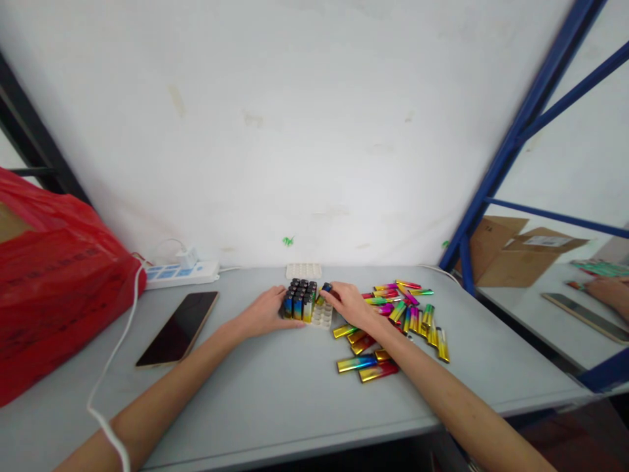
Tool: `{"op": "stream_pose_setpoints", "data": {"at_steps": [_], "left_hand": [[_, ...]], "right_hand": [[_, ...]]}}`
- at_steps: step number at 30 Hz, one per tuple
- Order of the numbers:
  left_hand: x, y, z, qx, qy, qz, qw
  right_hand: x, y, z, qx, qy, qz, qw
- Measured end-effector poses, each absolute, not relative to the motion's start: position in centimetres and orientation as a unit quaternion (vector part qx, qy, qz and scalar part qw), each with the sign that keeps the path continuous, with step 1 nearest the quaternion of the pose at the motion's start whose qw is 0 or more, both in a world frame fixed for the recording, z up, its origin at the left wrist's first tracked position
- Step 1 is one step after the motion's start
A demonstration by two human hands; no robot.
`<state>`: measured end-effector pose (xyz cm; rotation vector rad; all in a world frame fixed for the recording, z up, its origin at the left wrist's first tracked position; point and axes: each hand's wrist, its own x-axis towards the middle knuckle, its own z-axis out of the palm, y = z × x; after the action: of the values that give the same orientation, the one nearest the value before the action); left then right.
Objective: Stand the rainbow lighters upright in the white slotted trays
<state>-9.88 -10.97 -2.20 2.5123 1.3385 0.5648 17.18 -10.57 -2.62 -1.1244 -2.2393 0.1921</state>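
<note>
Lighters with black tops and shiny coloured bodies (pixel 297 305) stand upright in rows in a white pitted tray (pixel 322 317). They fill the tray's left part, while bare pits show at its right. My left hand (pixel 268 312) curves round the tray's left side, thumb along the front edge and fingers behind, gripping it. Between the fingertips of my right hand (pixel 346 303) is a lighter (pixel 325 289), tilted above the bare pits beside the rows. Right of the tray lies a loose heap of shiny multicoloured lighter bodies (pixel 378 372); my right forearm hides part of it.
A second white pitted tray (pixel 303 270) lies by the wall. On the left are a phone (pixel 179 329), a power strip (pixel 184 275), a white cable (pixel 114 370) and a red bag (pixel 63 288). Beyond the blue frame (pixel 511 144), another person's hand (pixel 609 292) shows near cartons.
</note>
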Motion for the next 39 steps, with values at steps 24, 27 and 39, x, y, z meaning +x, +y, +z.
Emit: {"op": "stream_pose_setpoints", "data": {"at_steps": [24, 27, 39], "left_hand": [[-10.0, -10.5, -2.7, 0.866, 0.451, 0.191, 0.105], [-10.0, -10.6, -2.7, 0.866, 0.449, 0.191, 0.107], [-10.0, -10.7, -2.6, 0.857, 0.458, 0.204, 0.117]], "right_hand": [[17.5, -10.5, -3.0, -0.405, -0.894, -0.042, 0.185], [18.4, -10.7, -2.4, -0.369, -0.905, -0.026, 0.212], [20.6, -9.0, -2.9, -0.526, -0.835, 0.034, 0.157]]}}
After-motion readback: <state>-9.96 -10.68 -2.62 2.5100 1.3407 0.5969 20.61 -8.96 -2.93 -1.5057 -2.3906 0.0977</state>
